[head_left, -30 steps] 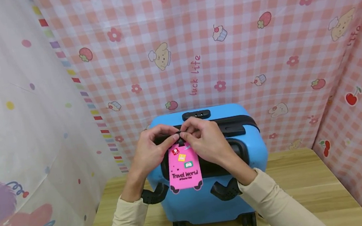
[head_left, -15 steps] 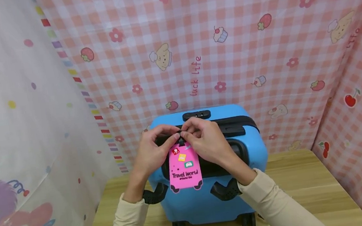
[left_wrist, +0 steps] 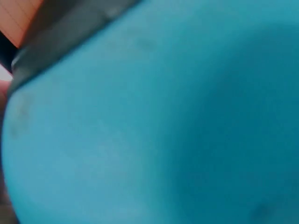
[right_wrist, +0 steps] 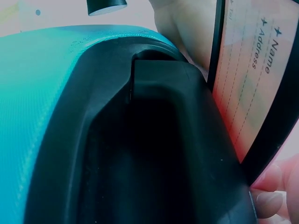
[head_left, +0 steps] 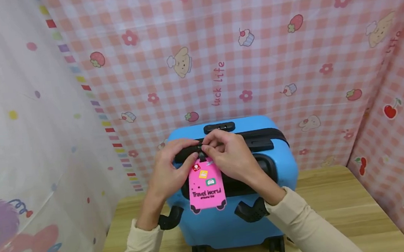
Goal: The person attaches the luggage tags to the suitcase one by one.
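A blue hard-shell suitcase (head_left: 233, 227) stands upright. A pink luggage tag (head_left: 206, 184) printed "Travel World" hangs by a black strap (head_left: 202, 156) at the suitcase's black handle. My left hand (head_left: 167, 168) has its thumb and fingertips around the strap's upper part. Opposite it, my right hand (head_left: 231, 156) pinches the strap end, largely hidden behind the fingertips. In the right wrist view, the tag's back (right_wrist: 254, 70) shows Name and Address lines, with fingertips (right_wrist: 268, 201) below it. Only the blue shell (left_wrist: 93, 154) fills most of the left wrist view.
The suitcase's black wheels (head_left: 276, 245) rest on a wood-grain table (head_left: 333, 210). A combination lock (head_left: 219, 128) sits on its top. Behind hangs a pink checked curtain (head_left: 273, 62), with a white patterned curtain (head_left: 66, 159) at the left. Black wrist mounts (head_left: 250, 211) are near the shell.
My left thumb has shifted slightly down and left, away from the right fingertips. The right hand stays nearly in place, and the tag hangs almost as before.
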Tool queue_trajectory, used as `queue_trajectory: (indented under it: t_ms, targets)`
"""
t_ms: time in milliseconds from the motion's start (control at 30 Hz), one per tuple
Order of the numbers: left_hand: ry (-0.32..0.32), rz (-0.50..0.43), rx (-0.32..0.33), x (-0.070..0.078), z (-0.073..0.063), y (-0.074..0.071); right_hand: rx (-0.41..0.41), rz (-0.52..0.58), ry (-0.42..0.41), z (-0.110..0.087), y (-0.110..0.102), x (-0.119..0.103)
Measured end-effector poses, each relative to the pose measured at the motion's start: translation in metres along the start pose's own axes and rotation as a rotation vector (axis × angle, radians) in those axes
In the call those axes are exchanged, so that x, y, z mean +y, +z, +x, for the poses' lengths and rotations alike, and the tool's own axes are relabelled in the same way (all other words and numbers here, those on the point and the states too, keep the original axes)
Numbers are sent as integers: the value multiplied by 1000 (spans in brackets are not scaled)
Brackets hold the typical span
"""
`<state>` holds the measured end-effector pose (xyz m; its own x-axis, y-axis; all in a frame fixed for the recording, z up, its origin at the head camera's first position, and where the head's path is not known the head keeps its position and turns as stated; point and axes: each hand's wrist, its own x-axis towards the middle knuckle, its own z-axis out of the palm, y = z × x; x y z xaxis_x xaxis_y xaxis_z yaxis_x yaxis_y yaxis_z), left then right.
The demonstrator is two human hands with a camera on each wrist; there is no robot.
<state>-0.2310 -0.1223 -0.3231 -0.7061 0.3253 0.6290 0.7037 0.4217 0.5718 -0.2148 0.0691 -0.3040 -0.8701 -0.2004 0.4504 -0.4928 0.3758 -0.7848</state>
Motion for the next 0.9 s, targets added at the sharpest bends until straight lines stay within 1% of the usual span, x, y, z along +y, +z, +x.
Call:
queue_trajectory:
  t_ms: [133, 267, 500, 667, 900]
  targets:
    - [-16, 51, -15, -3, -3, -1, -3, 5, -5, 0, 0, 0]
    - [-45, 95, -38, -5, -6, -1, 0, 4, -7, 0, 0, 1]
    - [-124, 153, -98, -7, -10, -1, 10, -12, -18, -1, -1, 2]
    - [-148, 160, -112, -8, -9, 0, 4, 2, -37, 0, -2, 2]
    - [-169, 156, -119, -8, -9, -1, 4, 68, -70, -2, -6, 2]
